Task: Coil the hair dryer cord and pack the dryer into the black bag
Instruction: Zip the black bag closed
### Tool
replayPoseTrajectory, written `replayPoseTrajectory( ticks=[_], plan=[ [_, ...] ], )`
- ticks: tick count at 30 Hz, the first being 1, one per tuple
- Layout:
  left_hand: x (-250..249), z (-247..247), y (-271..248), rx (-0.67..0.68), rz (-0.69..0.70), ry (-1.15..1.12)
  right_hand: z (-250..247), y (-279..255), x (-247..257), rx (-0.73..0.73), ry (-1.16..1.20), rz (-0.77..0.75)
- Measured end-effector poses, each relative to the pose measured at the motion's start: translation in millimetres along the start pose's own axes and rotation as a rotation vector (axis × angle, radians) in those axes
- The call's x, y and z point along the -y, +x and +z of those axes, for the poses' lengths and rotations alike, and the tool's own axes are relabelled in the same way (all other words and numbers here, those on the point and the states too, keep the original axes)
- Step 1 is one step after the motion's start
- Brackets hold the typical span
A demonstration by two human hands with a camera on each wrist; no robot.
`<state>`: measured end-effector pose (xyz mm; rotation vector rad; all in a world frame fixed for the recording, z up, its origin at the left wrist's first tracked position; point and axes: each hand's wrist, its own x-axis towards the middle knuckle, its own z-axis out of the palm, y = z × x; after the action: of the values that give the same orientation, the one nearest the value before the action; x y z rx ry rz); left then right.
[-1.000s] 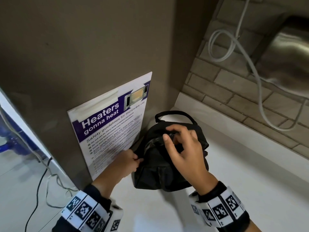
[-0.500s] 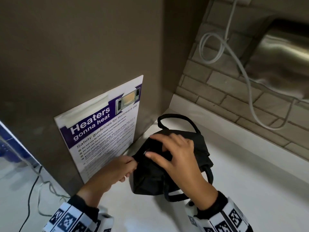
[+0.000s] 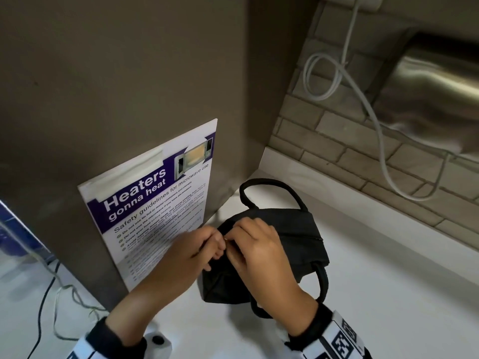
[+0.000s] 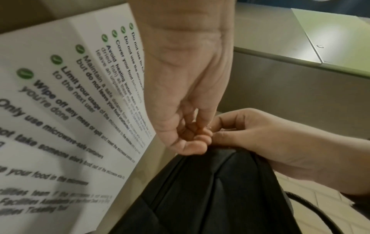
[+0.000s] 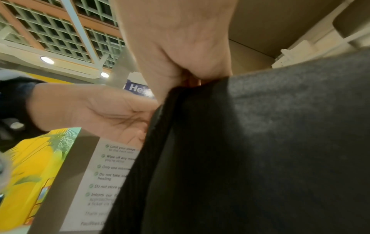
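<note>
On a white counter (image 3: 363,294) in a corner, beside a microwave safety poster (image 3: 155,211), the black bag (image 3: 293,237) sits with both hands meeting at its near-left top corner. The left hand (image 3: 191,252) and right hand (image 3: 256,252) each pinch the fabric there, seemingly at the zip. The dryer isn't visible, presumably inside. Fabric could snag the zip if pulled unevenly.
</note>
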<state>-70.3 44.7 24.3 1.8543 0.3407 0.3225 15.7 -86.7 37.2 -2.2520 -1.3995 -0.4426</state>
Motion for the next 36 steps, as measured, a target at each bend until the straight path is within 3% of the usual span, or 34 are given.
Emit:
replayPoseTrajectory(
  ticks=[5, 9, 12, 17, 21, 30, 33, 36],
  plan=[
    [12.2, 6.8, -1.6, -0.089, 0.118, 0.164, 0.6, 2.4, -1.8, -0.088, 0.264, 0.113],
    [9.8, 15.0, -2.7, -0.156, 0.202, 0.352, 0.1, -4.3, 7.2, -0.068, 0.187, 0.031],
    [7.6, 16.1, -2.0, -0.162, 0.229, 0.392, -5.0, -5.7, 0.7, -0.103, 0.171, 0.062],
    [5.9, 8.7, -3.0, -0.156, 0.179, 0.392, -28.7, -0.6, -22.8, -0.22, 0.22, 0.217],
    [4.9, 2.1, -4.7, -0.152, 0.157, 0.437, -42.0, 0.3, -70.7, -0.236, 0.231, 0.399],
    [7.2, -5.8, -9.3, -0.135, 0.126, 0.46, 6.8, -27.4, -169.6, -0.296, 0.572, 0.95],
    [9.4, -6.0, -10.6, -0.127, 0.138, 0.464, 35.1, -40.4, -183.6, -0.218, 0.707, 1.099],
    [10.5, -3.3, -12.5, -0.08, 0.144, 0.482, 60.7, -51.9, -185.2, -0.109, 0.711, 1.108]
  ],
)
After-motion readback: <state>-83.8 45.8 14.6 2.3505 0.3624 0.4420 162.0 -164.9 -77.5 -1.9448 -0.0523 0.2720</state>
